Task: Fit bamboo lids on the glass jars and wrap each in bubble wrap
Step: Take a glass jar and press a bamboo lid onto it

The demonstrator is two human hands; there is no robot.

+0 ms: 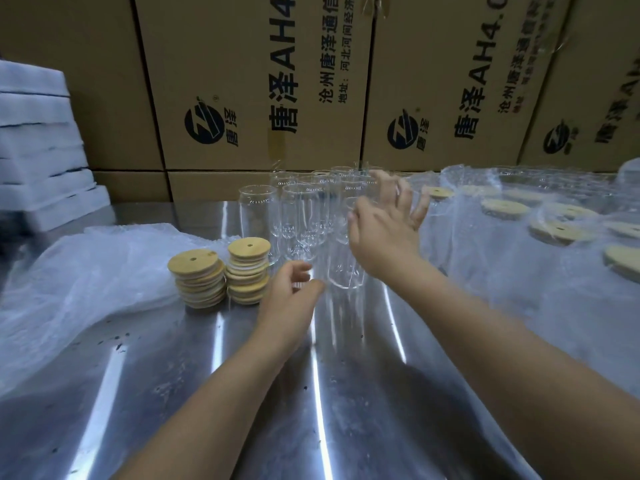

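Note:
Several clear glass jars (pixel 304 216) stand without lids in a cluster at the middle of the steel table (pixel 214 393). My right hand (pixel 384 223) reaches among them with fingers spread, beside the nearest jar (pixel 344 268). My left hand (pixel 294 296) hovers low at that jar's left side, fingers loosely curled, holding nothing that I can see. Two stacks of round bamboo lids (pixel 221 275) sit just left of my left hand. Bubble wrap (pixel 86 278) lies spread at the left.
Several lidded jars wrapped in bubble wrap (pixel 554 223) lie at the right. Tall printed cardboard boxes (pixel 263 84) wall off the back of the table. White foam sheets (pixel 38 150) are piled at the far left.

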